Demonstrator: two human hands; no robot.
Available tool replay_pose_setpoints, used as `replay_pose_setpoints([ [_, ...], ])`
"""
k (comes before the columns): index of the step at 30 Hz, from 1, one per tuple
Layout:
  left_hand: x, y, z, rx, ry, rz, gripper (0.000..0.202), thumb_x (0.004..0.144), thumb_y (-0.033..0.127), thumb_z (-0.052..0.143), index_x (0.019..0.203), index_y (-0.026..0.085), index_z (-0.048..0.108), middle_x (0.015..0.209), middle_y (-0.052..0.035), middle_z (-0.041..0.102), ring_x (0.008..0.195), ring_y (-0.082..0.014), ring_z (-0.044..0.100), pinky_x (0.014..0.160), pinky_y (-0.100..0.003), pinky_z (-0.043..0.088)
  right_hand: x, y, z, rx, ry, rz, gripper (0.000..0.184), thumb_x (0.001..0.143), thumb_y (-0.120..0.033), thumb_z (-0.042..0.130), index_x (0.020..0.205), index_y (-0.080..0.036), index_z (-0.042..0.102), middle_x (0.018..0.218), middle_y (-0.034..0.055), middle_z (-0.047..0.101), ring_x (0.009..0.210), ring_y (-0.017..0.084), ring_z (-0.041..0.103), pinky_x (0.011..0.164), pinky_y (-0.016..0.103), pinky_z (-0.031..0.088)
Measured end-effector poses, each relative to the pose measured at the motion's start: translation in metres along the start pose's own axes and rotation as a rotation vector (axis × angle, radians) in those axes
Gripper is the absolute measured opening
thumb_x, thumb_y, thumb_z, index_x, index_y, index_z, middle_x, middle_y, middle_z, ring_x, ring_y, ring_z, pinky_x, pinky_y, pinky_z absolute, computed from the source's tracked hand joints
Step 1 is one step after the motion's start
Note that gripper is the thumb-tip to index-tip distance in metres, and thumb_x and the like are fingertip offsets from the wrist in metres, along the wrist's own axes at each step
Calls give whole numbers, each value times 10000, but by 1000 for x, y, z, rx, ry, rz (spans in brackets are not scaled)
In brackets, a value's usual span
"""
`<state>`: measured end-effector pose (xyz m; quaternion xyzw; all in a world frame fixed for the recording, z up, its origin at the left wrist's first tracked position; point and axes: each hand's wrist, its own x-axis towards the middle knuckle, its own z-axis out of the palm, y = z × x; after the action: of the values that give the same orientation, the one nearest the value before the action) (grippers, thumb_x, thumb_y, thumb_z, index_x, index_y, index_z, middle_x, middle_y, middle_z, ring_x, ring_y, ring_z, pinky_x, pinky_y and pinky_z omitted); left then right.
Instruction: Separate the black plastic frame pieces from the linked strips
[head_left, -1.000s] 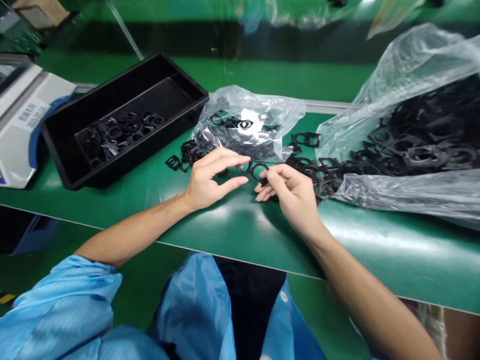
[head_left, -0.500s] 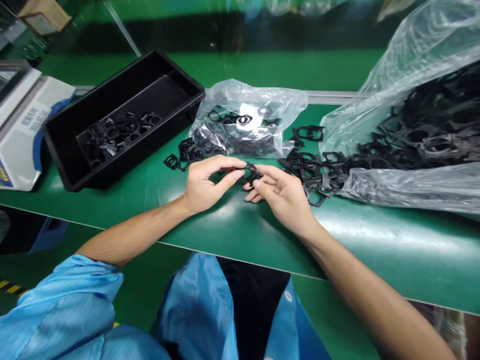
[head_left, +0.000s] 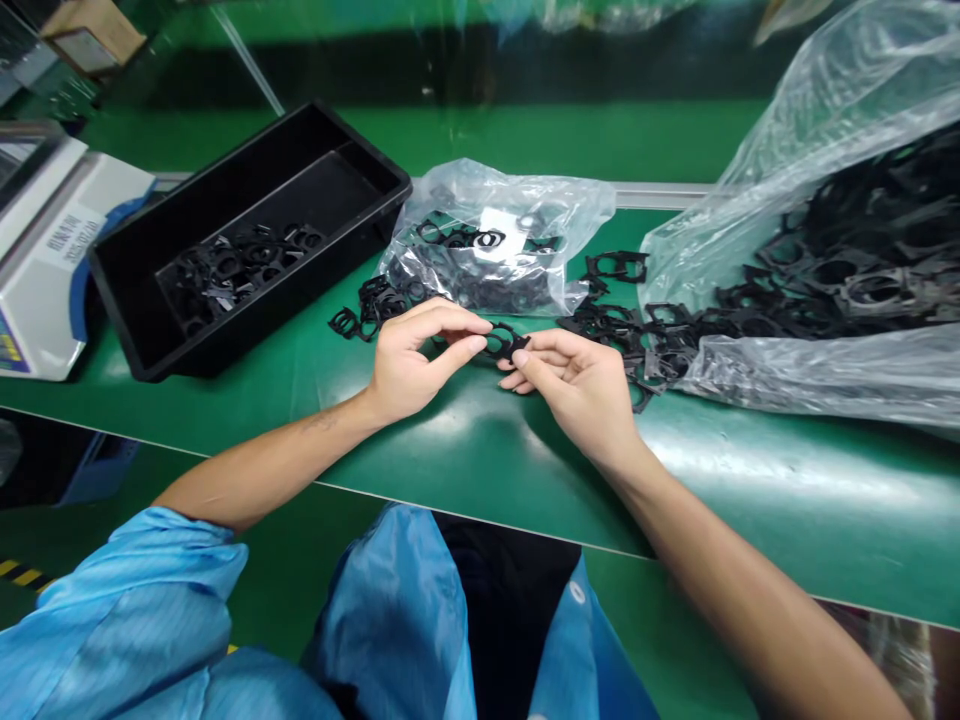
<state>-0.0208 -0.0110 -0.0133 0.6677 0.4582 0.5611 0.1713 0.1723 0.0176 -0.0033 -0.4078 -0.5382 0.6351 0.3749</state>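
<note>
- My left hand (head_left: 409,365) pinches one end of a black ring part (head_left: 504,343) between thumb and forefinger; the other fingers are curled under.
- My right hand (head_left: 581,385) grips the part's other end with thumb and fingertips, palm turned up and inward.
- The part hangs between the two hands, just above the green table (head_left: 465,450), near its middle and in front of the small bag (head_left: 517,225).
- Under and in front of my hands the table is bare all the way to its near edge (head_left: 480,520), which runs slantwise across my lap.
- To the right of my right hand, loose parts (head_left: 622,335) lie spilled from the mouth of the big bag (head_left: 825,380); the closest ones lie just beside my knuckles.
- The big bag takes up the right side, and its lower fold rests on the table.
- To the left, a few more parts (head_left: 367,305) lie between the small bag and the tray (head_left: 300,290).
- The black tray sits at an angle, well clear of my left wrist, with a heap of parts in its inner well.
- A white machine (head_left: 45,250) stands beyond the tray at the left edge.
- Between the tray's near wall and my left forearm there is an open green strip.
</note>
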Motion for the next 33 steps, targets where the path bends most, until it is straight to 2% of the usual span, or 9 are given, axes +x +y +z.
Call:
replay_pose_setpoints([
  [5, -2, 3, 2, -74, 14, -58, 96, 871, 288, 774, 902, 198, 772, 825, -16, 740, 761, -123, 684, 684, -241, 550, 0, -1, 1, 17, -11, 4, 368, 727, -476, 860, 804, -177, 658, 706, 19, 731, 606, 156, 734, 618, 265, 602],
  [11, -1, -4, 3, -5, -20, -105, 121, 879, 295, 756, 862, 175, 760, 787, -10, 726, 706, -108, 662, 667, -232, 541, -2, -3, 2, 38, -56, 25, 409, 702, -509, 870, 813, -179, 656, 751, 42, 757, 618, 169, 737, 632, 293, 611],
  [21, 0, 2, 2, 82, -45, -31, 80, 882, 253, 737, 860, 177, 751, 767, -1, 713, 682, -105, 636, 651, -238, 517, -3, -7, 4, 45, -76, 25, 436, 662, -532, 889, 779, -180, 660, 706, 28, 730, 585, 154, 704, 619, 292, 595],
  [28, -1, 1, 2, 67, -44, -48, 54, 875, 226, 739, 874, 174, 751, 773, -1, 712, 701, -106, 639, 673, -238, 517, -4, -8, 3, 40, -70, 13, 419, 682, -522, 880, 779, -177, 663, 712, 29, 736, 570, 137, 689, 605, 272, 588],
  [33, -1, 0, 2, 76, -38, -74, 101, 880, 279, 738, 870, 178, 750, 777, -7, 715, 701, -116, 639, 669, -252, 518, -3, -9, 2, 12, -56, 14, 410, 693, -518, 872, 787, -180, 660, 725, 38, 743, 577, 145, 691, 629, 294, 603],
])
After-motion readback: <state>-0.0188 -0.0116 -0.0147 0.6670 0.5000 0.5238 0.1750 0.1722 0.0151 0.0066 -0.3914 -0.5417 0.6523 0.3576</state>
